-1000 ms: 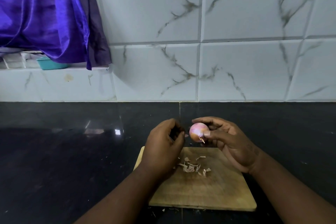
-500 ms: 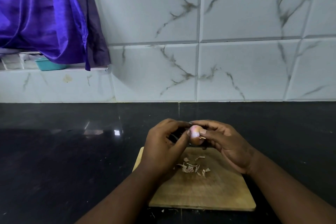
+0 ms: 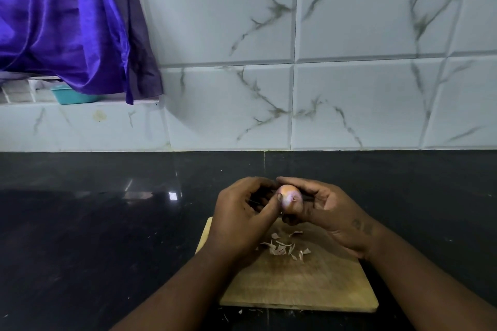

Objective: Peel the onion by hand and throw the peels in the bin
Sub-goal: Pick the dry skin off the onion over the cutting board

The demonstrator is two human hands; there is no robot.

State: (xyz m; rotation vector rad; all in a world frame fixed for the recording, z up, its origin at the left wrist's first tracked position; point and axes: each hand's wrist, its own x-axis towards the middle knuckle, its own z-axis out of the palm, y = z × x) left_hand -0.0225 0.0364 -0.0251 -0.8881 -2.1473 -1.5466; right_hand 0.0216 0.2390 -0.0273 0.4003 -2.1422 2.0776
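Onion (image 3: 290,200) held above board (image 3: 309,285), gripped by right hand (image 3: 333,212) fingers, left hand (image 3: 242,217) thumb pressed on its skin. Peels (image 3: 285,247) scattered on board below. Board on dark counter (image 3: 94,236).

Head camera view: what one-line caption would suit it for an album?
Two bare hands, left hand and right hand, peel a small pink onion above papery peel scraps on a wooden cutting board.

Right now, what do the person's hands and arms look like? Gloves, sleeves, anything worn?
Both hands are bare: no gloves on the left hand or right hand. Both forearms are uncovered to the frame edge, no sleeves in view. No watch, bracelet or ring visible. A faint dark mark sits near the right wrist; what it is cannot be told.
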